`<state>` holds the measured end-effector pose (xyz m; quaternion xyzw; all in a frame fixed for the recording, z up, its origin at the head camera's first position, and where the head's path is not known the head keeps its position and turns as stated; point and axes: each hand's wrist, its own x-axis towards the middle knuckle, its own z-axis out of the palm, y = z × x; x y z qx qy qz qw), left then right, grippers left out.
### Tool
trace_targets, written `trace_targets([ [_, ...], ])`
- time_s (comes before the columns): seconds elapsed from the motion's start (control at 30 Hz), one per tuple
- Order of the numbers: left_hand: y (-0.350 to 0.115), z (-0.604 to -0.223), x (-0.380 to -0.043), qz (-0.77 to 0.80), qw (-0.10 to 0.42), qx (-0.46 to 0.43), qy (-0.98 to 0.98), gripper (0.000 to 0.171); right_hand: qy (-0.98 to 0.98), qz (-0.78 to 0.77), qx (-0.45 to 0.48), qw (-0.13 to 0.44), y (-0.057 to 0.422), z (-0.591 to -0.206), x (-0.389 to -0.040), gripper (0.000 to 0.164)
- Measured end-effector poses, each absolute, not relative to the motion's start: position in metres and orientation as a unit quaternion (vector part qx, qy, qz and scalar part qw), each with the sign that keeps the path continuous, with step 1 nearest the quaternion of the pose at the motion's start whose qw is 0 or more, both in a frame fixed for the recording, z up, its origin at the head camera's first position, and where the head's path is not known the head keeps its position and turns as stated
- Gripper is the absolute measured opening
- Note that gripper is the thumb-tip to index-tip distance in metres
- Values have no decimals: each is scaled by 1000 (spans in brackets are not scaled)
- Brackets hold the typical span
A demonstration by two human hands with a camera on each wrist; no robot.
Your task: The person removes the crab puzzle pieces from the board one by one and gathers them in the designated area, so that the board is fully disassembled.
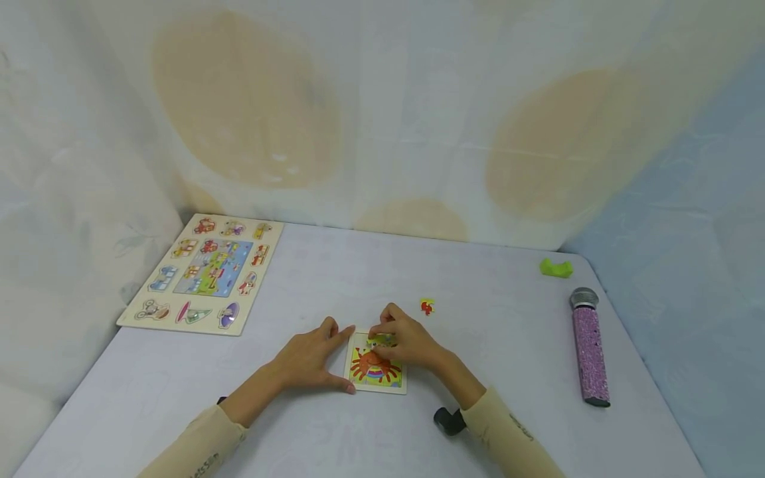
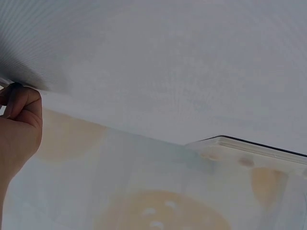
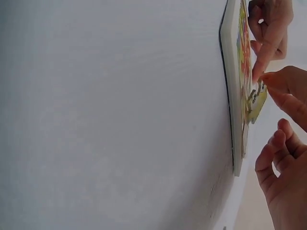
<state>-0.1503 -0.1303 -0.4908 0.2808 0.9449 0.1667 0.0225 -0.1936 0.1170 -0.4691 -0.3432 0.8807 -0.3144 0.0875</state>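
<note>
A small square puzzle board [image 1: 375, 390] with a red crab picture lies on the table. My left hand [image 1: 311, 355] holds its left side, the thumb by the lower corner and the index finger by the upper one. Over the board's upper part, my right hand [image 1: 409, 340] pinches a yellow-green puzzle piece [image 3: 257, 104] between thumb and index finger. That piece stands tilted against the board's face in the right wrist view, with its other fingers loosely bent. Another small puzzle piece, red and yellow [image 1: 427, 306], lies just beyond the right hand.
A larger peg puzzle board [image 1: 179, 320] with vehicle and toy shapes lies at the back left. On the right are a glittery pink microphone [image 1: 590, 358] and a bright green object [image 1: 556, 268]. A black object [image 1: 448, 421] sits by the right wrist. Patterned cloth hangs behind the table.
</note>
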Motion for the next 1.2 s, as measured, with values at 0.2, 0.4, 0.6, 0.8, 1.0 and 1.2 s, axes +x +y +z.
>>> trace_targets([
  [0.2, -130, -492, -151, 164, 18, 283, 945, 111, 882, -291, -366, 64, 115, -470, -193, 23],
  [0.4, -128, -495, -152, 162, 10, 286, 944, 111, 889, -277, -362, 50, 115, -472, -192, 23],
  [0.6, -126, -491, -153, 161, 26, 284, 945, 112, 903, -284, -315, 69, 126, -469, -189, 36],
  [0.8, -122, -486, -158, 193, 13, 276, 942, 82, 918, -285, -272, 43, 151, -470, -185, 39],
  [1.0, -109, -483, -169, 216, 7, 279, 936, 54, 919, -299, -254, 39, 161, -474, -183, 39],
  [1.2, -99, -487, -175, 214, 22, 262, 941, 47, 918, -302, -254, 46, 162, -478, -183, 34],
])
